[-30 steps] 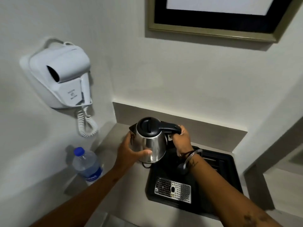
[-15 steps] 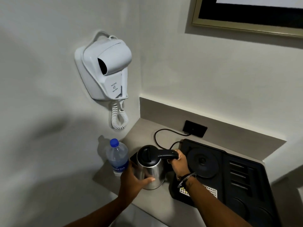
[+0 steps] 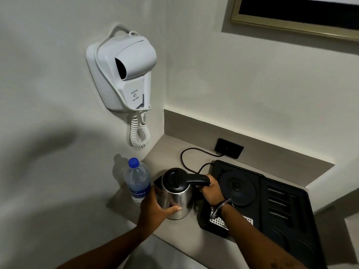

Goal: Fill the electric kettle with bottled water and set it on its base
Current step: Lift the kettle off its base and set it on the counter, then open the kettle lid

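A steel electric kettle with a black lid and handle stands on the grey counter, lid shut. My right hand grips its black handle. My left hand wraps the steel body from the front left. The round black kettle base sits to the right inside a black tray, bare. A capped water bottle with a blue cap and label stands just left of the kettle, near the counter's left end.
A white wall-hung hair dryer with a coiled cord hangs above the bottle. A black cord runs from the base to a wall socket. A perforated packet lies in the tray's front. A framed picture hangs above.
The kettle has come off its base and moved left onto the counter beside the bottle, both hands still on it. The view has shifted left and back.
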